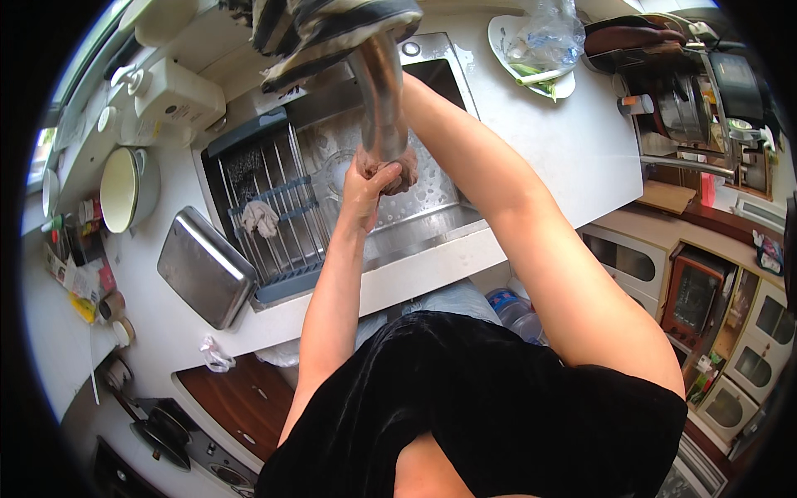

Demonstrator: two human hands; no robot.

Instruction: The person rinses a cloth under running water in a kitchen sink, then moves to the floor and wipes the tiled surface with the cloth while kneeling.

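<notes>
My left hand (364, 187) is closed around a wet, crumpled brownish-pink lump (403, 177), just below the end of a metal faucet (381, 93). Whether the lump is cloth or meat cannot be made out. Both are over the stainless steel sink (423, 205), whose floor is wet. My right forearm (454, 137) reaches across the sink and passes behind the faucet, which hides my right hand. A black-and-cream striped cloth (336, 31) drapes over the top of the faucet.
Left of my arm, a dish rack (274, 205) spans the sink and carries a pale crumpled rag (260, 218). Beside it lie a metal tray (205, 267) and a cream-lined pot (119, 190). A white plate (498, 37) with greens and a plastic bag (551, 37) sits at the back right.
</notes>
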